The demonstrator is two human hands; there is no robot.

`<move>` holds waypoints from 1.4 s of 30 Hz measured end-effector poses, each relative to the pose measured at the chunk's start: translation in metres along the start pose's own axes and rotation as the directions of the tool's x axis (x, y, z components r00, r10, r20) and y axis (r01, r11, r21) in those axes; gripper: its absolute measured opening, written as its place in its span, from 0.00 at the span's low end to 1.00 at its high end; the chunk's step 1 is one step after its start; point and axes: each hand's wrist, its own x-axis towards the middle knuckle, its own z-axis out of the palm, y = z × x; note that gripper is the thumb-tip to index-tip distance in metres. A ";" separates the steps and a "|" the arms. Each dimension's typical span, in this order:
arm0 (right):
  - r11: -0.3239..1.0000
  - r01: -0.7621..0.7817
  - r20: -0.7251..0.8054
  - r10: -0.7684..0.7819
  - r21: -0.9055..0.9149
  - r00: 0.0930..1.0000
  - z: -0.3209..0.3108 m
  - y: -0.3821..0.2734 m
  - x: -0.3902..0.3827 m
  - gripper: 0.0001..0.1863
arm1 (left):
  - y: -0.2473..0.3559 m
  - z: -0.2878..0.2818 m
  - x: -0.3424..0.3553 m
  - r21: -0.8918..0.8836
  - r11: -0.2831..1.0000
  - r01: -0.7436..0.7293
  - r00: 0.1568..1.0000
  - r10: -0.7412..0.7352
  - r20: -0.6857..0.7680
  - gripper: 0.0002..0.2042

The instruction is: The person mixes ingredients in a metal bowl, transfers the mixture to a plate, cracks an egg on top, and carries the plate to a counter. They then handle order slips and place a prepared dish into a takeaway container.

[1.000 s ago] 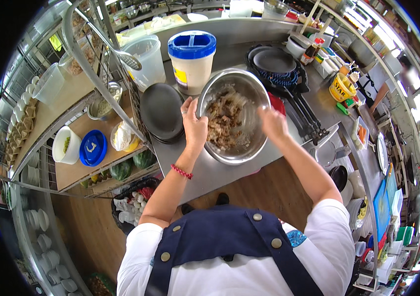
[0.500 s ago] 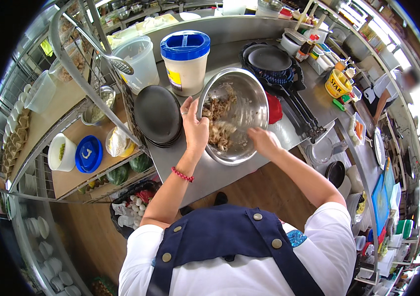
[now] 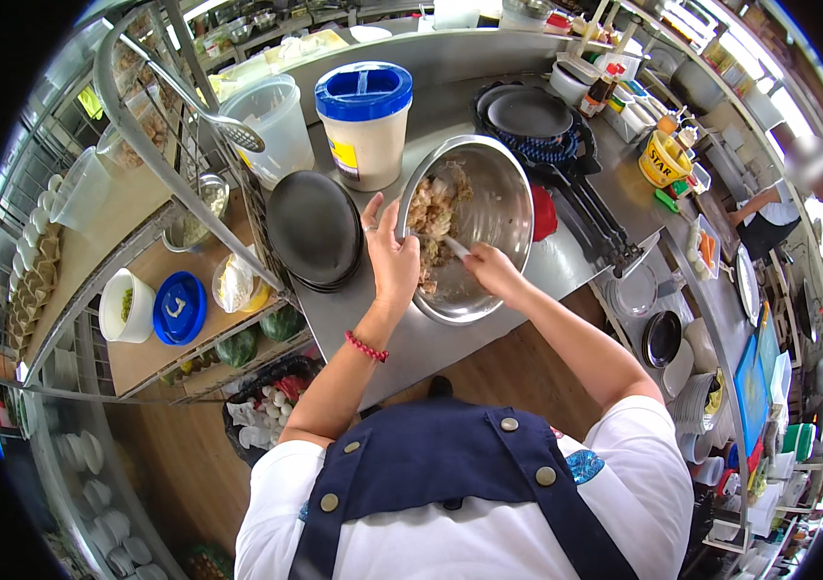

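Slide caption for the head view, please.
Left hand grips a metal bowl while the right hand holds a utensil in the chunky mixture.

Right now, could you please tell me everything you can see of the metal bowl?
The bowl is round, wide and shiny silver, apparently steel, with a thin rim. It sits mouth up on the metal counter; its base is hidden, so I cannot tell whether it tilts. A pale and brown food mix lies toward its left; its right wall is mostly bare. The left hand touches the left rim, and the right hand holds a utensil inside.
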 end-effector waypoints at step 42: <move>0.816 0.125 -0.194 -0.279 -0.564 0.941 -0.057 0.025 0.023 0.12 | -0.011 -0.010 0.002 -0.064 0.997 0.046 0.998 -0.047 -0.028 0.26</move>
